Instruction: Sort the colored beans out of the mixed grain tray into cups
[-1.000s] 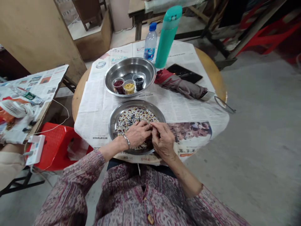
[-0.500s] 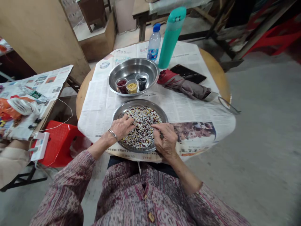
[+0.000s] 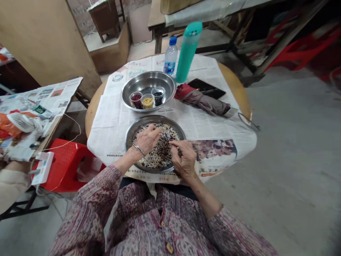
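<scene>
In front of me stands a shallow steel basin point(image 3: 128, 138) holding a mix of white grains with dark red, black and yellow beans point(image 3: 160, 156). My left hand point(image 3: 149, 139), with a silver bangle at the wrist, is over the left part of the mix, its fingers bent together; anything between the fingertips is hidden. At the right rim, my right hand point(image 3: 185, 156) has its index finger and thumb drawn close over the beans; what it holds is too small to tell. Behind, a second steel basin point(image 3: 130, 83) holds clear cups of red beans point(image 3: 136, 99), yellow beans point(image 3: 147, 101) and black beans point(image 3: 158, 96).
Newspaper point(image 3: 106, 124) covers the round table. A water bottle point(image 3: 170, 58), a teal bottle point(image 3: 188, 53), a dark tablet-like device point(image 3: 209, 88) and a folded umbrella point(image 3: 202, 99) stand or lie behind. Left are a red stool point(image 3: 64, 167), a power strip point(image 3: 42, 168) and another person's arm point(image 3: 14, 181).
My left hand has moved right and farther over the mix, toward the middle of the basin. My right hand stays near the right rim. The view has shifted slightly.
</scene>
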### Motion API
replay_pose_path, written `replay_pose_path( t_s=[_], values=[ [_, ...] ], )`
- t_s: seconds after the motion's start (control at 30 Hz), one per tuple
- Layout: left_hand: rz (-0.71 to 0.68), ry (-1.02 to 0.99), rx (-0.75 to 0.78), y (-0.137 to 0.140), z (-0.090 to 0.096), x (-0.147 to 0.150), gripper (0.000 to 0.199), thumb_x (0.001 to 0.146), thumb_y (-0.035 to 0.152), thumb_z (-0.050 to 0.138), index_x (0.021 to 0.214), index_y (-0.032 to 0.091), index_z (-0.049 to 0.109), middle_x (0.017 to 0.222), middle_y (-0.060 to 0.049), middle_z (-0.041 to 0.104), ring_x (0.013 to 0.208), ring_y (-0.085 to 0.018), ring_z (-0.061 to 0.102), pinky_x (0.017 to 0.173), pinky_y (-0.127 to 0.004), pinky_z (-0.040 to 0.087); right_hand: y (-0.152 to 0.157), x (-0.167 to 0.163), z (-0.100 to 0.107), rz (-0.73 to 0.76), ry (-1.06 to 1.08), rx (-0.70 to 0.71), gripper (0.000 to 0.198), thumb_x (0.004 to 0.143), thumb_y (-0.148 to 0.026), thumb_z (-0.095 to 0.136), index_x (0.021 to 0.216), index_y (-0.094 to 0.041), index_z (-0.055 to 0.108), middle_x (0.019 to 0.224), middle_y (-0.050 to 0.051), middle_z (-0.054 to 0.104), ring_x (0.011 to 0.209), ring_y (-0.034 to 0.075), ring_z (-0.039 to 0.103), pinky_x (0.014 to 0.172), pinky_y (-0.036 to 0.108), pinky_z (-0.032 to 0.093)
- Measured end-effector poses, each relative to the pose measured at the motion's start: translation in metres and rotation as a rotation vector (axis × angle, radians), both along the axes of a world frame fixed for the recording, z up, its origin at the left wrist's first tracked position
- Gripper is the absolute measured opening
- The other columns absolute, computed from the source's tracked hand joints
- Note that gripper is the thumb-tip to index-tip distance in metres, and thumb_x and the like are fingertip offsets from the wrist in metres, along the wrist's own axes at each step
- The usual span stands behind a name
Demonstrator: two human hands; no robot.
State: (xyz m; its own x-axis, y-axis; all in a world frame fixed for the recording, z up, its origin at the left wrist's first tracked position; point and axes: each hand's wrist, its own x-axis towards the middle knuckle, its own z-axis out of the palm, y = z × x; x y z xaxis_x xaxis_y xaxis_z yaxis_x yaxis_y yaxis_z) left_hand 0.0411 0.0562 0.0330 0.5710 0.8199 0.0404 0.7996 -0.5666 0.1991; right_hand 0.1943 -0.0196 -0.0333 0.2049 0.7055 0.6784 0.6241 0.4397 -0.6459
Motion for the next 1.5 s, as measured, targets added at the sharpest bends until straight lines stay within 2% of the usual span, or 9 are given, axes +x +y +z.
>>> replay_pose_path(
  t_s=[0.13, 0.23, 0.47, 0.73, 0.87, 1.0, 1.2, 1.37, 1.5],
  values=[
    [-0.184, 0.030, 0.030, 0.001, -0.003, 0.003, 0.055, 0.081, 0.050, 0.070, 0.128, 0.025, 0.056, 0.140, -0.009, 0.047, 0.129, -0.031, 0.041, 0.105, -0.048, 0.040, 0.000, -0.001, 0.001, -0.010, 0.000, 0.017, 0.019, 0.088, -0.014, 0.051, 0.095, -0.022, 0.067, 0.084, 0.003, 0.071, 0.079, 0.019, 0.063, 0.080, 0.037, 0.049],
    [-0.303, 0.059, -0.022, -0.001, -0.009, 0.016, 0.073, 0.073, 0.050, 0.076, 0.137, 0.025, 0.050, 0.149, -0.012, 0.038, 0.135, -0.035, 0.032, 0.111, -0.055, 0.030, 0.000, -0.001, 0.000, -0.020, 0.000, 0.028, 0.018, 0.089, -0.014, 0.051, 0.094, -0.022, 0.067, 0.084, 0.003, 0.071, 0.079, 0.019, 0.063, 0.080, 0.036, 0.049],
    [-0.365, 0.127, -0.154, -0.001, -0.005, 0.017, 0.020, 0.085, 0.020, 0.058, 0.102, 0.019, 0.067, 0.105, -0.006, 0.063, 0.104, -0.023, 0.054, 0.094, -0.037, 0.046, 0.000, 0.000, -0.002, -0.035, 0.008, -0.002, 0.018, 0.090, -0.016, 0.050, 0.094, -0.022, 0.066, 0.084, 0.003, 0.071, 0.077, 0.018, 0.063, 0.077, 0.035, 0.050],
    [-0.146, 0.056, -0.058, -0.031, 0.014, -0.050, 0.011, 0.090, 0.022, 0.055, 0.093, 0.020, 0.066, 0.110, -0.005, 0.060, 0.105, -0.019, 0.054, 0.091, -0.031, 0.047, 0.000, 0.000, -0.005, -0.027, -0.004, -0.008, 0.018, 0.090, -0.017, 0.051, 0.095, -0.022, 0.067, 0.084, 0.003, 0.071, 0.078, 0.018, 0.064, 0.080, 0.037, 0.049],
    [-0.008, 0.177, -0.219, -0.046, 0.019, -0.057, 0.013, 0.084, 0.032, 0.065, 0.081, 0.019, 0.064, 0.090, -0.002, 0.063, 0.089, -0.018, 0.059, 0.077, -0.028, 0.047, 0.000, -0.001, -0.006, -0.025, -0.011, -0.003, 0.017, 0.089, -0.017, 0.051, 0.094, -0.022, 0.066, 0.083, 0.002, 0.071, 0.077, 0.018, 0.064, 0.080, 0.036, 0.049],
    [-0.121, 0.211, -0.347, -0.050, 0.016, -0.044, 0.006, 0.085, 0.028, 0.063, 0.085, 0.023, 0.067, 0.091, 0.001, 0.064, 0.088, -0.017, 0.062, 0.068, -0.026, 0.046, 0.000, -0.001, -0.006, -0.028, -0.018, 0.010, 0.017, 0.089, -0.016, 0.051, 0.094, -0.022, 0.067, 0.083, 0.002, 0.070, 0.076, 0.018, 0.063, 0.079, 0.036, 0.049],
    [-0.224, 0.105, -0.106, -0.028, 0.002, -0.017, 0.021, 0.091, 0.025, 0.058, 0.111, 0.025, 0.065, 0.116, -0.005, 0.057, 0.109, -0.021, 0.053, 0.084, -0.031, 0.051, 0.000, -0.001, -0.004, -0.035, -0.017, -0.013, 0.018, 0.089, -0.017, 0.051, 0.092, -0.022, 0.068, 0.081, 0.002, 0.070, 0.075, 0.018, 0.063, 0.077, 0.035, 0.050],
    [0.113, -0.037, 0.101, -0.007, -0.008, -0.026, 0.032, 0.091, 0.038, 0.060, 0.119, 0.023, 0.061, 0.125, -0.009, 0.053, 0.115, -0.026, 0.047, 0.096, -0.041, 0.048, 0.000, -0.001, -0.004, -0.042, -0.028, -0.025, 0.017, 0.089, -0.018, 0.051, 0.091, -0.023, 0.067, 0.079, 0.002, 0.069, 0.073, 0.018, 0.063, 0.075, 0.035, 0.049],
    [0.258, -0.019, 0.070, -0.006, -0.013, -0.028, 0.049, 0.086, 0.047, 0.065, 0.127, 0.021, 0.056, 0.131, -0.014, 0.049, 0.118, -0.031, 0.045, 0.093, -0.045, 0.049, 0.000, -0.001, -0.004, -0.035, -0.012, -0.025, 0.017, 0.089, -0.018, 0.051, 0.091, -0.023, 0.067, 0.079, 0.002, 0.069, 0.074, 0.018, 0.062, 0.075, 0.034, 0.048]
  ],
)
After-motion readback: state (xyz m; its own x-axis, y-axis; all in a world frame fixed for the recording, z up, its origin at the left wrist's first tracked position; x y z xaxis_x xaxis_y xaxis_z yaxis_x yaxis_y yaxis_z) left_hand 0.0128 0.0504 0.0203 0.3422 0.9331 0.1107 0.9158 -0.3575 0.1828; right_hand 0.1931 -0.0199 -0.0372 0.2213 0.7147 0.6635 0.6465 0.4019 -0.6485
